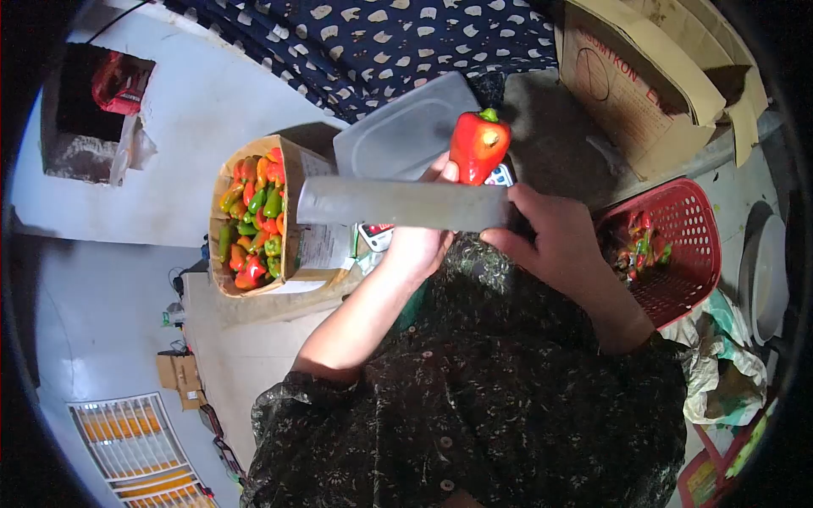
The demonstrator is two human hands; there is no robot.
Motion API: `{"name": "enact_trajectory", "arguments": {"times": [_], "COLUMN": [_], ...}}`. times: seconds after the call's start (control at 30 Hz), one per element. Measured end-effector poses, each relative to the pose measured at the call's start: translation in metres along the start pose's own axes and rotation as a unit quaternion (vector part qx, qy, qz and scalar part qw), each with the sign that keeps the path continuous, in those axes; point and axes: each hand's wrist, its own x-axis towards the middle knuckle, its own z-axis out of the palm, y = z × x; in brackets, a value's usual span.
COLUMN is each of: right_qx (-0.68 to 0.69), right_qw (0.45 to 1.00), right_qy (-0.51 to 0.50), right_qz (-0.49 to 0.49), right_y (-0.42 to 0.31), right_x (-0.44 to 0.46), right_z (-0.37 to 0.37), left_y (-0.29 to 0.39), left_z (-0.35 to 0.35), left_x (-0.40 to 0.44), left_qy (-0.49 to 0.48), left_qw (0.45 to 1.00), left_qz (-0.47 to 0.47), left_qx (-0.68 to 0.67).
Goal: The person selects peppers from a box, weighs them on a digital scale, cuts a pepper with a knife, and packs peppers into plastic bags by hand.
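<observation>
My left hand [421, 245] is closed around the lower part of a red bell pepper [471, 157], which stands upright with its green stem at the top. A pale brown spot marks the pepper's skin near the stem. In my right hand [555, 237] is a broad-bladed knife [394, 201], gripped at its handle. Its grey blade lies crosswise in front of my left hand and hides part of that hand and the pepper's lower end. Whether the blade touches the pepper, I cannot tell.
To the left stands a cardboard box [290, 216] full of red, green and orange peppers. A grey plastic lid [398, 127] lies behind my hands. On the right, a red basket [707, 241] holds pepper scraps. A larger carton [627, 93] stands at the back right.
</observation>
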Motion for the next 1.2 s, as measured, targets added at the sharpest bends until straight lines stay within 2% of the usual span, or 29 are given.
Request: {"name": "enact_trajectory", "arguments": {"times": [0.1, 0.13, 0.2, 0.27, 0.5, 0.6, 0.77, 0.87, 1.0, 1.2], "right_qx": [-0.045, -0.056, -0.077, -0.064, 0.079, 0.105, 0.129, 0.140, 0.170, 0.233], "right_qw": [0.997, 0.995, 0.989, 0.991, 0.985, 0.981, 0.980, 0.976, 0.972, 0.949], "right_qy": [0.063, 0.079, 0.105, 0.086, -0.043, -0.073, -0.068, -0.094, -0.099, -0.126], "right_qz": [0.014, 0.037, 0.065, 0.074, 0.146, 0.148, 0.133, 0.134, 0.127, 0.172], "right_y": [0.011, 0.017, 0.033, 0.035, 0.034, 0.030, 0.020, 0.012, 0.012, 0.013], "right_x": [0.002, 0.005, 0.010, 0.009, 0.014, 0.016, 0.012, 0.010, 0.006, 0.007], "right_z": [0.005, 0.004, 0.001, 0.001, -0.007, -0.017, -0.032, -0.044, -0.046, -0.044], "left_y": [-0.016, -0.010, -0.015, -0.019, -0.016, -0.011, -0.013, -0.010, -0.011, -0.012], "left_z": [-0.036, -0.032, -0.026, -0.026, -0.045, -0.045, -0.050, -0.046, -0.053, -0.058], "left_x": [0.015, 0.010, 0.008, 0.008, 0.009, 0.009, 0.010, 0.004, 0.006, 0.007], "left_qy": [-0.179, -0.143, -0.132, -0.116, -0.141, -0.150, -0.207, -0.181, -0.230, -0.240], "left_qw": [0.980, 0.988, 0.991, 0.992, 0.987, 0.984, 0.975, 0.982, 0.972, 0.969], "left_qz": [-0.015, -0.035, -0.038, -0.044, -0.071, -0.083, -0.070, -0.050, -0.052, -0.053], "left_qx": [-0.085, 0.042, -0.008, -0.034, -0.035, -0.044, -0.040, 0.004, -0.013, -0.015]}}
